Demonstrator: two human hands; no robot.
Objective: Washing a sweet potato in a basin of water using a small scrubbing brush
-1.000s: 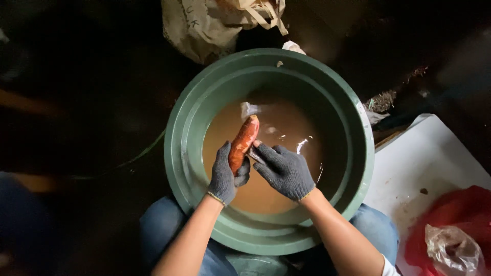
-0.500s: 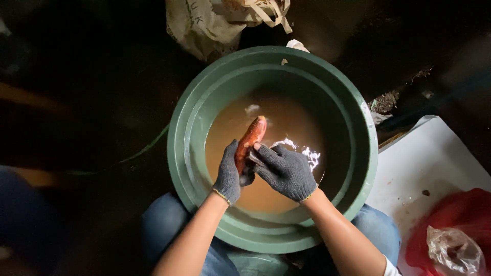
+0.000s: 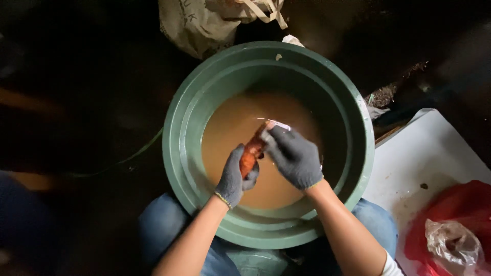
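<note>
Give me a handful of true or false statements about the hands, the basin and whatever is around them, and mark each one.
1. Both hands wear dark grey gloves. True: left hand, right hand.
2. The green basin holds clear water. False: the water is muddy brown.
3. The left hand grips an orange root vegetable over the water. True.
4. The right hand rests on the basin's rim. False: it is on the vegetable's upper end.
5. A red plastic bag lies on the white surface. True.

Our gloved left hand (image 3: 236,176) is curled in a grip, bare forearm angled up, while our gloved right hand (image 3: 295,156) arches just beside it, fingers bent.
</note>
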